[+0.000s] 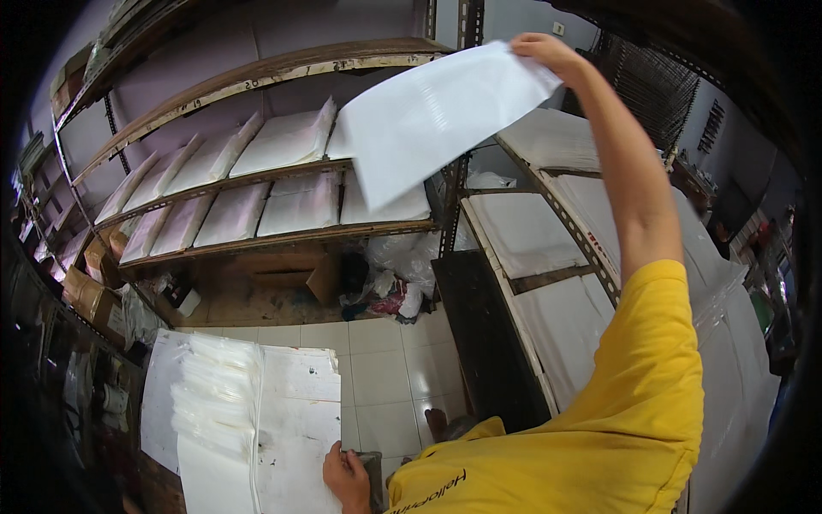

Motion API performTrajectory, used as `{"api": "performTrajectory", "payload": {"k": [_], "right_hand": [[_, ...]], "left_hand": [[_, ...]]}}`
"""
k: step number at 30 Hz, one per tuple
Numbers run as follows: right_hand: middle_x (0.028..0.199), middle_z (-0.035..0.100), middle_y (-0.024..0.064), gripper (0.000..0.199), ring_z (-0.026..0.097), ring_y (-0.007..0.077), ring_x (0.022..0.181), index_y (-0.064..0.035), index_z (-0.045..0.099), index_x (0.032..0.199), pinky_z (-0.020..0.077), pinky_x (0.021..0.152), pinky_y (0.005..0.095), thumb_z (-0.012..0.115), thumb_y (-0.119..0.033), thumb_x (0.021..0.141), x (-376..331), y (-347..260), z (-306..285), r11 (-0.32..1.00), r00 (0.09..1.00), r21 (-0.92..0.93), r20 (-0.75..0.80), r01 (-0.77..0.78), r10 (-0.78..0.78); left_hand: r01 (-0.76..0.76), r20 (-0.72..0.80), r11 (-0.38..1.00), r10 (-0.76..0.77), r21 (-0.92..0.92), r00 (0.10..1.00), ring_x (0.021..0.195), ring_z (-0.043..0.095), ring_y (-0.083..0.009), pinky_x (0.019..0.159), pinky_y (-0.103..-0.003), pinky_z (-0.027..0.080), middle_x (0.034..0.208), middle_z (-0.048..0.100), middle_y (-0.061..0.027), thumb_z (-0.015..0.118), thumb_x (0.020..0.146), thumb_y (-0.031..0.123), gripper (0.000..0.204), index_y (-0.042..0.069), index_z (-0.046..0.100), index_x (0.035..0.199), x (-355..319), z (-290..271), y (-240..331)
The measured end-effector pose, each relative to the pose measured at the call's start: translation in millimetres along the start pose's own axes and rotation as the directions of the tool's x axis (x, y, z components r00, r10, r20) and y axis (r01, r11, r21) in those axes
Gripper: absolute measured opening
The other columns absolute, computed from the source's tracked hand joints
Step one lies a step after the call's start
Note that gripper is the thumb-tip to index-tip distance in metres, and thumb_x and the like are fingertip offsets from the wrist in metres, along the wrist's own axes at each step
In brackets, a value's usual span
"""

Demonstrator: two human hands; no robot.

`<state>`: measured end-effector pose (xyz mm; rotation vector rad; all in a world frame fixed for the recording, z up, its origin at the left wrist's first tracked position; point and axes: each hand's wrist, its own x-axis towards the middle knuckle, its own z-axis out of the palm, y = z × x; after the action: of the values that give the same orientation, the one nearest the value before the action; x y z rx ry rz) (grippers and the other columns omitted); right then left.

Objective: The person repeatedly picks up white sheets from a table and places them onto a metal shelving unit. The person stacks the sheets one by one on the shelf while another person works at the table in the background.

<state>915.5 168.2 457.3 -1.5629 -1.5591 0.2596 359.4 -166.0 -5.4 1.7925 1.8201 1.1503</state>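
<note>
The right hand (538, 50), raised on an outstretched arm, has its fingers closed over one short end of a white sheet (441, 107). The sheet is in the air, well above the white-topped table (300, 420) and beyond its far right corner, in front of the shelf rack (282, 236). Its long axis slopes from the hand down to the left, with the free short end pointing lower left; the sheet bows slightly and its edges are blurred.

The left hand (346, 478) is at the table's right edge, fingers loosely curled; whether it grips anything I cannot tell. A stack of white sheets (218, 454) with crinkled, clear plastic-like edges covers the table's middle, its long right side running roughly parallel to the table's right edge. Piles of white sheets (282, 139) fill two tiers of the rack.
</note>
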Motion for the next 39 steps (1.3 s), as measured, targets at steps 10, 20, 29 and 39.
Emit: {"api": "performTrajectory", "payload": {"k": [10,20,29,39], "right_hand": [[0.088,0.068,0.0155,0.024,0.065,0.0224,0.068,0.0023,0.067,0.094,0.0511,0.057,0.0356,0.062,-0.019,0.084,-52.3,128.7,-78.1,0.836,0.707,-0.124,-0.607,-0.534,0.362],[0.118,0.064,0.0283,0.036,0.062,0.0417,0.112,0.0041,0.065,0.111,0.0493,0.098,0.0463,0.061,-0.019,0.083,-96.4,135.4,-38.0,0.648,0.645,-0.378,-0.727,-0.662,0.235],[0.127,0.061,0.0219,0.043,0.058,0.0400,0.120,0.0002,0.064,0.119,0.0475,0.101,0.0453,0.057,-0.025,0.085,-90.0,151.3,-40.6,0.528,0.721,-0.514,-0.609,-0.676,0.330],[0.119,0.063,0.0229,0.046,0.060,0.0353,0.109,0.0055,0.059,0.122,0.0448,0.096,0.0449,0.055,-0.033,0.098,-5.3,197.7,-132.3,0.664,0.897,-0.747,-0.272,0.032,-0.349]], "left_hand": [[-0.126,-0.010,0.992,0.126,-0.024,0.992,0.061,0.052,-0.0252,0.059,-0.038,0.042,0.072,0.055,-0.0095,0.064,0.085,0.003,0.025,-0.004,0.063,0.109,43.1,33.9,-12.8],[-0.109,0.066,0.991,0.114,-0.077,0.991,0.064,0.056,-0.0260,0.061,-0.039,0.045,0.071,0.058,-0.0089,0.066,0.083,0.006,0.024,0.001,0.066,0.106,41.1,46.1,-11.4],[-0.078,0.104,0.997,0.078,0.004,0.992,0.064,0.056,-0.0288,0.060,-0.041,0.044,0.071,0.058,-0.0097,0.065,0.083,0.006,0.022,0.000,0.067,0.104,22.0,33.0,-21.4],[-0.147,-0.057,0.989,0.149,0.027,0.987,0.068,0.059,-0.0286,0.065,-0.040,0.047,0.077,0.062,-0.0090,0.067,0.084,0.013,0.021,0.006,0.067,0.104,6.7,-5.3,-29.6]]}}
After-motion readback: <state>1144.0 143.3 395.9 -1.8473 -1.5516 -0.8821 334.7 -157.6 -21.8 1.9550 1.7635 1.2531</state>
